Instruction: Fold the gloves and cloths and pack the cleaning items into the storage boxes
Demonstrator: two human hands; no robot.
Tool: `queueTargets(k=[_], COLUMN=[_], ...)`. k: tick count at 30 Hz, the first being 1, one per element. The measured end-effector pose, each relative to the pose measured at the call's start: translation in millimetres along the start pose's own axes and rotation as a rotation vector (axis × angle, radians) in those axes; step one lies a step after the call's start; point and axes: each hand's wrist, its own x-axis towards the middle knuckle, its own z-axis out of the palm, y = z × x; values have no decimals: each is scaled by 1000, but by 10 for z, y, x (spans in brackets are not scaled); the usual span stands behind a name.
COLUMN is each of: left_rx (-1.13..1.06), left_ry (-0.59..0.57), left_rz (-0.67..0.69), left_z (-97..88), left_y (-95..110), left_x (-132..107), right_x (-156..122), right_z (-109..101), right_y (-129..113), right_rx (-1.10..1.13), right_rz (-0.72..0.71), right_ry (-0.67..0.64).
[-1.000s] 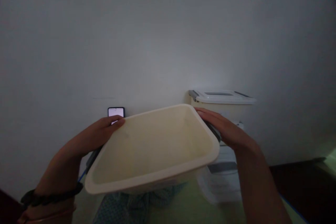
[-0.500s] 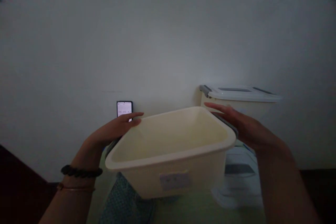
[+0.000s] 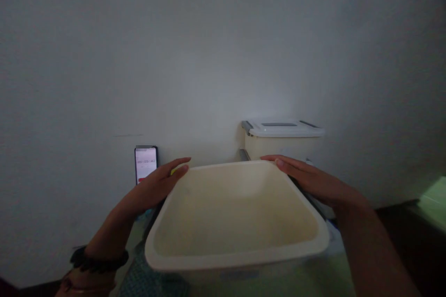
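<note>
Between my two hands is a cream plastic storage box (image 3: 237,213) with no lid on, its open top tilted toward me and nothing visible inside. My left hand (image 3: 160,183) grips the far left corner, thumb at the rim and fingers along the outside. On the opposite side my right hand (image 3: 306,176) holds the far right corner, its thumb on the rim. Dark handles run along both sides of the box, partly covered by my hands. The underside of the box is hidden.
Against the wall (image 3: 216,65) a phone (image 3: 146,164) with a lit timer screen stands at left. A lidded cream box (image 3: 284,131) with grey latches is at the back right. Teal patterned cloth (image 3: 149,274) lies beneath the held box on a pale green surface (image 3: 324,278).
The storage box is now more level side to side and tips further toward me, showing more of its inside. My right thumb has come onto the rim. The view has turned right.
</note>
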Motion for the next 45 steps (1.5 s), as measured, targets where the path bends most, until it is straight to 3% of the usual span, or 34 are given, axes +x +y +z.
queueTargets(k=[7, 12, 18, 22, 28, 32, 35, 40, 42, 45], left_rx=[-66, -333, -339, -314, -238, -147, -22, 170, 282, 401], left_ry=[28, 21, 11, 109, 202, 182, 134, 47, -32, -121], left_rz=[146, 166, 197, 178, 191, 217, 265, 274, 252, 215], left_z=[576, 1022, 1532, 1678, 1629, 1609, 1548, 1261, 1146, 1056], left_y=[271, 533, 534, 513, 406, 170, -40, -400, -546, -734], left_x=[104, 311, 480, 532, 449, 281, 101, -289, -429, -569], right_x=[-253, -259, -238, -188, -157, -187, -223, -283, -300, -311], right_z=[-390, -688, -926, -952, -926, -603, -159, 673, 1015, 1524], right_y=[417, 825, 1136, 1307, 1307, 991, 608, 41, -22, 118], right_rx=[159, 8, -119, -209, -338, -400, -431, -758, -854, -887], right_rz=[115, 107, 128, 149, 86, -56, -191, -423, -510, -516], right_ry=[100, 90, 155, 195, 335, 368, 303, 215, 159, 223])
